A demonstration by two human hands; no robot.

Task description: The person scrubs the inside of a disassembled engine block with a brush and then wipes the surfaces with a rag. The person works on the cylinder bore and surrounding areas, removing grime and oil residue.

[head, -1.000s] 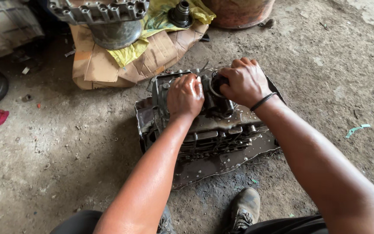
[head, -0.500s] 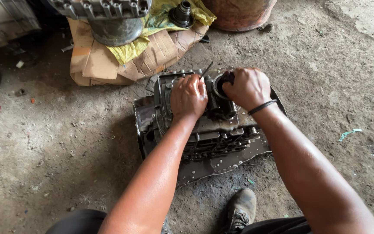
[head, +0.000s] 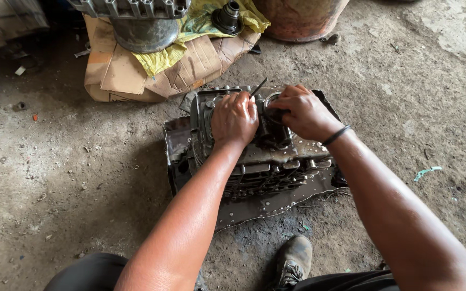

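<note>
Ring [head: 272, 102] half hidden under right hand [head: 304, 112]

Two hands, left hand [head: 234, 118] and right hand [head: 303, 112], one metal assembly [head: 265, 167], one shoe [head: 293, 258], one cardboard sheet [head: 120, 70]

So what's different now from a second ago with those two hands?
The left hand has closed into a fist gripping a thin dark tool that now sticks up between the hands; a second ago it lay flatter. The right hand has stayed on the round part. The greasy metal block and the cardboard have not shifted.
</note>
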